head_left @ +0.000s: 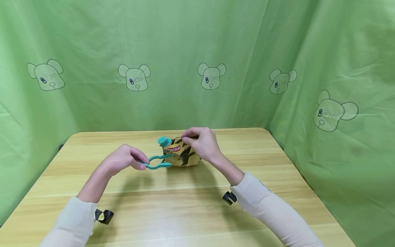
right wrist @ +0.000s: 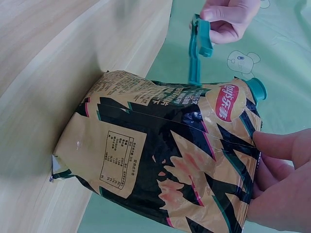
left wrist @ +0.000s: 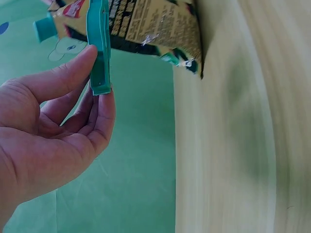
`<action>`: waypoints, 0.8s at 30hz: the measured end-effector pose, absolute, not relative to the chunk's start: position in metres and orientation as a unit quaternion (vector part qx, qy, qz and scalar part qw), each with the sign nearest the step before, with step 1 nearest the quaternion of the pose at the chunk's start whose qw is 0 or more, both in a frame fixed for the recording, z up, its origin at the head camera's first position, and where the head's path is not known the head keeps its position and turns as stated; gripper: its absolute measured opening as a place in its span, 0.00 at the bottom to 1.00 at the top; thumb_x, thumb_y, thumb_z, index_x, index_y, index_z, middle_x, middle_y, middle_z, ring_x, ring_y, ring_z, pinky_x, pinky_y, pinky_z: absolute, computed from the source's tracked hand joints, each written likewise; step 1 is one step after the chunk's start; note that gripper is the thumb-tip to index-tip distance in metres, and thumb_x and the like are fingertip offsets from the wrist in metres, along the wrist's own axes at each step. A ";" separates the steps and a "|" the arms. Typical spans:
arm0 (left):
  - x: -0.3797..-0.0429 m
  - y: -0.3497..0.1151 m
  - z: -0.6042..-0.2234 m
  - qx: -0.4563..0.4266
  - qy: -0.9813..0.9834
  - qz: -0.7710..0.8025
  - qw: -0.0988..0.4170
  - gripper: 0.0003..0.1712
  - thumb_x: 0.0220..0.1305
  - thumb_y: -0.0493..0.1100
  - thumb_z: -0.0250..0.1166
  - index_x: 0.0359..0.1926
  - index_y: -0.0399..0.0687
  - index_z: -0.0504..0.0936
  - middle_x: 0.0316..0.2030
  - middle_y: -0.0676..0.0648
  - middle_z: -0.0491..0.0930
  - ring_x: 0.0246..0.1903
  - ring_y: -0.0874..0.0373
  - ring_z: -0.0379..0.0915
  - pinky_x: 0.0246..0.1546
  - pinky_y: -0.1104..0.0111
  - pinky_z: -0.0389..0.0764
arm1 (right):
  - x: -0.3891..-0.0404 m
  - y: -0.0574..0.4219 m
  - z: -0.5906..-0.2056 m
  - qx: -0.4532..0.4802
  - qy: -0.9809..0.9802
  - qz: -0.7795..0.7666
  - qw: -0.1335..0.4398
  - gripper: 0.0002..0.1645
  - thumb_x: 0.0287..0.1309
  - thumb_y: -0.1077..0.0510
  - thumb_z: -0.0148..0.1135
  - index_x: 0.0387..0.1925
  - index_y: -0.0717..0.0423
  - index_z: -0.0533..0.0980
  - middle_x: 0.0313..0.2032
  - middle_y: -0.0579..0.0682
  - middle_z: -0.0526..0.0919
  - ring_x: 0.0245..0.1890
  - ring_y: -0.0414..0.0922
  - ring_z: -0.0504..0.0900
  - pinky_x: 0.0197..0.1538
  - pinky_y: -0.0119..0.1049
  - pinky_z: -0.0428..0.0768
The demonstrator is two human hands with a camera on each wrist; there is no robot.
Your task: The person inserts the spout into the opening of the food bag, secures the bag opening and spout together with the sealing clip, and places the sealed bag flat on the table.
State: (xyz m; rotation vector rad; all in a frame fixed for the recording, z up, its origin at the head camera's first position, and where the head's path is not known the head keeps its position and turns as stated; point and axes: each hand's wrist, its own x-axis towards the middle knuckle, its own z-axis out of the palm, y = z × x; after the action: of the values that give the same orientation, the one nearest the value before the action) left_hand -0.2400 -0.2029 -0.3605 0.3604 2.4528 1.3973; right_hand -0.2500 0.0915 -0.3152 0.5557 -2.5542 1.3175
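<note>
A tan and black Lay's chip bag (head_left: 188,160) stands upright on the wooden table. My right hand (head_left: 204,143) pinches its top edge near the right end, thumb on one face in the right wrist view. A round teal cap (head_left: 164,141) sticks out at the bag's upper left corner. My left hand (head_left: 126,158) holds a teal bag clip (head_left: 158,166) by one end, between thumb and fingers. The clip's two curved arms are spread apart and point at the bag, their far ends overlapping its left side in the head view.
The light wooden table (head_left: 172,212) has rounded far corners. Green curtains (head_left: 172,103) printed with bear heads hang behind it and along the right. A black wrist mount (head_left: 104,216) sits under the left sleeve, another (head_left: 229,198) under the right.
</note>
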 end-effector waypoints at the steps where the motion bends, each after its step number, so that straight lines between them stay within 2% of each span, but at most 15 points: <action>1: -0.240 -0.205 -0.360 0.125 0.853 0.486 0.145 0.13 0.55 0.35 0.76 0.42 0.37 0.90 0.48 0.42 0.87 0.48 0.52 0.81 0.57 0.54 0.79 | -0.250 0.091 -0.315 0.189 -0.868 0.447 0.107 0.05 0.60 0.62 0.71 0.38 0.53 0.88 0.38 0.49 0.91 0.37 0.43 0.89 0.42 0.37 0.86; 14: -0.241 -0.231 -0.356 0.111 0.863 0.478 0.120 0.13 0.57 0.36 0.75 0.44 0.37 0.89 0.44 0.45 0.88 0.45 0.56 0.79 0.54 0.59 0.76 | -0.253 0.090 -0.315 0.186 -0.867 0.448 0.111 0.04 0.59 0.62 0.72 0.37 0.53 0.88 0.37 0.48 0.91 0.37 0.42 0.89 0.42 0.36 0.86; 24: -0.238 -0.230 -0.353 0.074 0.859 0.497 0.094 0.16 0.58 0.38 0.75 0.48 0.37 0.88 0.42 0.48 0.88 0.45 0.57 0.79 0.60 0.52 0.72 | -0.253 0.090 -0.315 0.186 -0.868 0.446 0.112 0.04 0.60 0.62 0.71 0.37 0.54 0.88 0.37 0.49 0.91 0.37 0.43 0.89 0.42 0.37 0.86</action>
State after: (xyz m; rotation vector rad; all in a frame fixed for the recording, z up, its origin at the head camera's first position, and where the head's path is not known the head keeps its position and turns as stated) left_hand -0.2384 -0.2299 -0.3535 0.2204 2.5490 1.4747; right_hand -0.2533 0.0902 -0.3152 0.5467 -2.5491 1.3103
